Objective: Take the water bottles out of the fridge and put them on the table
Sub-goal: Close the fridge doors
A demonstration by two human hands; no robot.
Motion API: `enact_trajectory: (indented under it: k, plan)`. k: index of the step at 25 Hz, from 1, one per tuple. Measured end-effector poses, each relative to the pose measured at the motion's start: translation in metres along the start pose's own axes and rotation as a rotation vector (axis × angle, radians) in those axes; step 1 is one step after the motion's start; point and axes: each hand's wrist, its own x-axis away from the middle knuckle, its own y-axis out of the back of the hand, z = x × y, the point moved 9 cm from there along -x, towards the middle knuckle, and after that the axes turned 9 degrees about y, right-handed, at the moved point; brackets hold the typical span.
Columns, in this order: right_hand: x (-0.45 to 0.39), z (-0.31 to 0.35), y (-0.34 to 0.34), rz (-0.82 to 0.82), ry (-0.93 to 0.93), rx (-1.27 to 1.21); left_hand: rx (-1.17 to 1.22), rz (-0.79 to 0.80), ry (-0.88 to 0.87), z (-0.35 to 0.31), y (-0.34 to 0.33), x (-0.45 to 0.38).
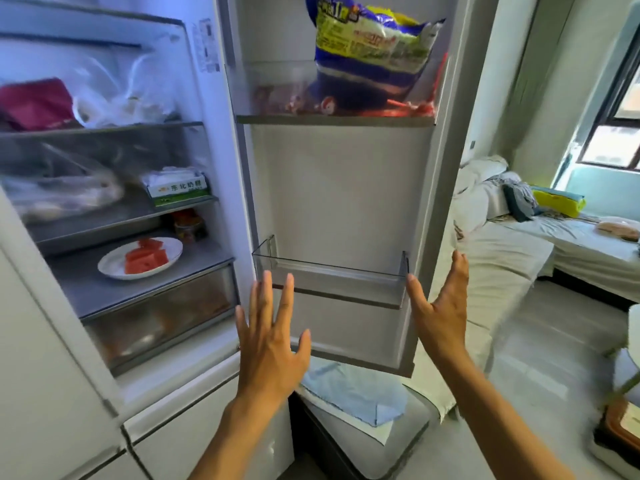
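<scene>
Facing the open fridge (221,188) with its door (346,188) swung out to the right. Both hands are up in front of the lower door bin (332,282), holding nothing. Left hand (273,344): palm away from camera, fingers spread and pointing up, fingertips overlapping the bin's left front corner in view; contact cannot be confirmed. Right hand (440,306): flat, edge-on, fingers together and pointing up, thumb tip just beside the bin's right end.

Water bottles: none visible anywhere in the frame, so position, heading and long axis cannot be told. The lower door bin is clear plastic, long axis running left-right across the door, and shows no contents.

Upper door shelf (332,117) holds a blue-yellow-white bag (374,53), upright and leaning slightly right, with small red packets at its base.

Fridge interior, left side: a plate of watermelon pieces (140,259) on the lower shelf, a green-white carton (180,192) one shelf above, plastic bags and a dark red pouch higher up. The picture is motion-blurred there.

Below the door sits a grey-white bin with a light blue cloth (353,389) on top. A bed (540,244) stands further right by the window.
</scene>
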Motion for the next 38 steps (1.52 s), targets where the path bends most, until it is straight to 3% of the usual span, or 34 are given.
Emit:
enact_trajectory:
  k: [6,14,16,19,21,25,29,33,38]
  plan:
    - [-0.065,-0.037,-0.029,0.327,-0.161,-0.270,-0.079,-0.072,0.052,-0.047,-0.001,0.013]
    - [-0.052,-0.041,-0.004,0.245,-0.174,-0.354,-0.116,-0.067,0.127,-0.077,-0.004,0.037]
    - [-0.041,-0.036,0.002,0.268,-0.196,-0.379,-0.111,-0.073,0.130,-0.083,0.002,0.041]
    - [0.009,-0.009,0.003,0.339,-0.086,-0.412,-0.086,-0.103,0.150,-0.083,0.011,0.049]
    - [0.037,0.008,0.005,0.322,-0.022,-0.407,-0.063,-0.128,0.179,-0.074,0.019,0.057]
    - [0.031,0.011,0.025,0.095,0.008,-0.406,-0.081,-0.183,0.240,-0.041,0.047,0.080]
    - [0.063,0.041,-0.017,0.335,-0.099,-0.545,-0.061,-0.221,0.301,-0.012,0.073,0.102]
    - [0.115,0.091,-0.050,0.343,0.030,-0.527,0.011,-0.294,0.392,0.030,0.105,0.119]
    - [0.151,0.175,-0.104,0.406,0.355,-0.486,-0.016,-0.328,0.477,0.104,0.143,0.137]
